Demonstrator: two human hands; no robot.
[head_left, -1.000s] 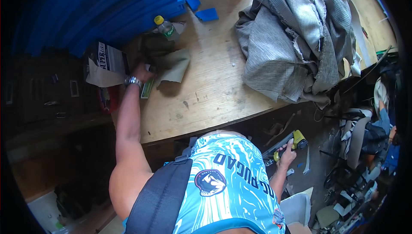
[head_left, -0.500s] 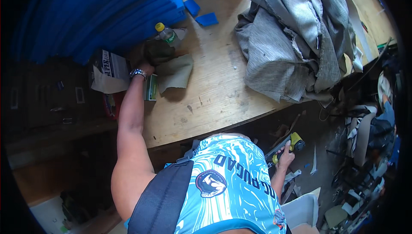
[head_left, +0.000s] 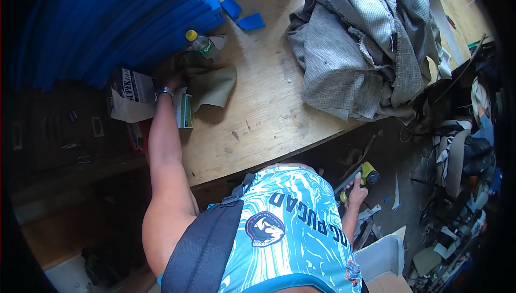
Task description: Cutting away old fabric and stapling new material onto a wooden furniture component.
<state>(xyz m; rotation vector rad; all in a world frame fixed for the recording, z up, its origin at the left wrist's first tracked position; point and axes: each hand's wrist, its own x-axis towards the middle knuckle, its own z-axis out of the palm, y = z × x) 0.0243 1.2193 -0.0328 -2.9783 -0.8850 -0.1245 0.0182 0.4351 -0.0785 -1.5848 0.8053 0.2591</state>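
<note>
My left hand (head_left: 171,80), with a metal watch at the wrist, reaches into the shadow at the left end of the wooden table (head_left: 258,99). It is between an open cardboard box (head_left: 141,86) and a small green-and-white box (head_left: 184,109); its fingers are too dark to make out. An olive fabric scrap (head_left: 215,86) and a clear bottle with a yellow cap (head_left: 200,43) lie just beyond. Low at my right side, off the table, my right hand (head_left: 355,192) is wrapped round a yellow-and-black tool shaped like a staple gun (head_left: 368,175).
Blue foam sheets (head_left: 134,19) are stacked at the far left, with blue offcuts (head_left: 251,22) near them. A heap of grey fabric (head_left: 355,51) covers the table's right part. Scraps and chair parts (head_left: 457,158) clutter the floor at right. A pale bin (head_left: 382,252) stands beside me.
My left hand has pushed slightly deeper into the shadow beside the boxes. The table and its things have shifted a little left in the view. My right hand keeps hold of the tool.
</note>
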